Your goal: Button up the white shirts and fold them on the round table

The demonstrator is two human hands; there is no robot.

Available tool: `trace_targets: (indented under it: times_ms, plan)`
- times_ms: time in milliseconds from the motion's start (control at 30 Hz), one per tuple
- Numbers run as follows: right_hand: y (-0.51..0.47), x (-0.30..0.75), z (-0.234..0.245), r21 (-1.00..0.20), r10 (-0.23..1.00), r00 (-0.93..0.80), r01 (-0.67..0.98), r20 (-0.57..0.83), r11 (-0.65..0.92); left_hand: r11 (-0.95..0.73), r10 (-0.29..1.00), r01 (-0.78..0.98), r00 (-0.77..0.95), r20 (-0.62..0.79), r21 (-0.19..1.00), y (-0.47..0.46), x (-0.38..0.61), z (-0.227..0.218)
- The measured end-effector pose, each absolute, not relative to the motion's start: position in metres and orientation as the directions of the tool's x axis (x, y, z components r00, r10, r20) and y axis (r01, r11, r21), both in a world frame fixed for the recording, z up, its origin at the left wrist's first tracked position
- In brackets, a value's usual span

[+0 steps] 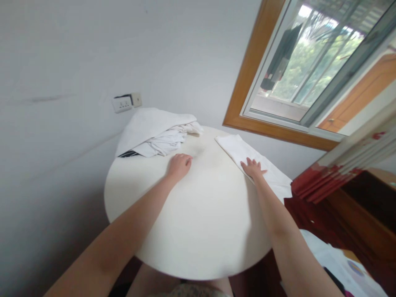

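Observation:
My left hand (180, 166) rests on the round white table (198, 222), its fingers curled into a loose fist with nothing showing in them. Just beyond it lies a heaped pile of white cloth (157, 128), crumpled along its near side, with a bit of dark striped fabric under its left corner. On the right, my right hand (253, 168) lies flat with fingers spread on a folded white cloth (272, 175). That cloth forms a long flat strip along the table's right edge, and its near end reaches the rim.
A wall with a socket (122, 104) stands behind the table. To the right are a wood-framed window (278, 131) and a red and white curtain (328, 181). Low at the right lies a white printed bag or sheet (337, 264), near brown wooden furniture (365, 206).

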State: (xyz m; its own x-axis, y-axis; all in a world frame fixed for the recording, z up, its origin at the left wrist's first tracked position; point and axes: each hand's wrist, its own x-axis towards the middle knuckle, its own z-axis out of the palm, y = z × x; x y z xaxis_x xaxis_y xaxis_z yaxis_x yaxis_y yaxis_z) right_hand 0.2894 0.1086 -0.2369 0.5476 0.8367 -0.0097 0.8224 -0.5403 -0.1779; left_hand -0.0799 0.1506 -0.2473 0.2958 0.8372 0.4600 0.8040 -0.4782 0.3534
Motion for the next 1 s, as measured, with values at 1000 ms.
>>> trace_targets:
  times_ms: [1000]
  plan:
    - [0.14, 0.299, -0.23, -0.166, 0.83, 0.362, 0.932, 0.424, -0.322, -0.483, 0.81, 0.816, 0.279, 0.515, 0.318, 0.14, -0.075, -0.239]
